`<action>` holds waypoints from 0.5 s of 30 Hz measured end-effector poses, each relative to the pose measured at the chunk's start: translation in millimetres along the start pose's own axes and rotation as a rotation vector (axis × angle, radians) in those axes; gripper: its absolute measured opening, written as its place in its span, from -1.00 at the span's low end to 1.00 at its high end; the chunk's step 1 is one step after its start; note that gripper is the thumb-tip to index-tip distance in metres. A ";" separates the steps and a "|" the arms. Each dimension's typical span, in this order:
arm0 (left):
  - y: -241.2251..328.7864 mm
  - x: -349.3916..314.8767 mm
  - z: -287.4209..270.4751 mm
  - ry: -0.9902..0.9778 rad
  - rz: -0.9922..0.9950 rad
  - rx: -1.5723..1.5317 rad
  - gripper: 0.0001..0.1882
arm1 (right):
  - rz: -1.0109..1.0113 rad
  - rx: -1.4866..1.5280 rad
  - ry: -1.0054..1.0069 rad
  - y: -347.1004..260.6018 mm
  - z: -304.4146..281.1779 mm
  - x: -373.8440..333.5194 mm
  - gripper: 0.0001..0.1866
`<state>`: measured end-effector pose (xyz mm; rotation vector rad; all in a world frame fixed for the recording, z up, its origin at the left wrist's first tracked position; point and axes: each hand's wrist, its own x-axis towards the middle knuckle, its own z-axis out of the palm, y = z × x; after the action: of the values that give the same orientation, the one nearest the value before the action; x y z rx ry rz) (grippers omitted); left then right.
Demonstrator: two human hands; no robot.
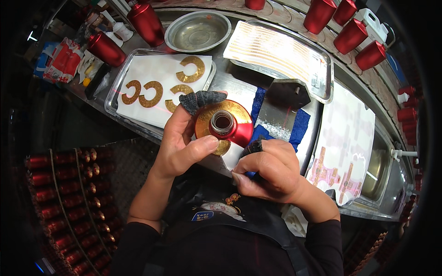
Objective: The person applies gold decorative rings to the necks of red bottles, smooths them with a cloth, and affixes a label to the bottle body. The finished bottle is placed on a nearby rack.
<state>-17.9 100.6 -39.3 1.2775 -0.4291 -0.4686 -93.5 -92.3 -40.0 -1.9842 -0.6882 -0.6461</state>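
My left hand [180,149] is wrapped round a red metallic bottle [244,132], its open threaded neck facing up at me. The thumb presses on the shoulder beside the neck. A gold ring-shaped decal [206,120] covers much of that shoulder. White backing paper [214,162] sticks out from the near side, under a piece of the gold. With thumb and finger, my right hand [274,169] pinches the paper's right edge. Dark fabric finger covers show on both hands. The bottle's body is mostly hidden below its shoulder.
Left on the bench, a tray [110,99] bears a sheet of gold C-shaped decals [152,94]. Behind stand a metal bowl [198,32] and red bottles [145,23]. A second tray [328,87] holds gold-striped sheets. A dark metal stand [285,99] sits on blue cloth [300,129].
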 end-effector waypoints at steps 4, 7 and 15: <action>10.9 -2.4 11.0 0.052 -0.069 0.049 -0.27 | -0.028 -0.046 -0.008 0.1 5.6 -2.0 -0.76; 14.8 -2.8 20.6 0.082 -0.038 0.088 -0.29 | -0.051 -0.091 -0.013 -1.1 8.6 -3.5 -0.78; 24.3 3.7 30.5 0.109 -0.057 0.064 -0.49 | -0.103 -0.268 0.016 -5.6 16.6 -7.6 -0.78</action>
<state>-29.3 79.5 -8.4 1.3732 -0.3192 -0.4336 -99.9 -76.9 -49.3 -2.1964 -0.7293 -0.8524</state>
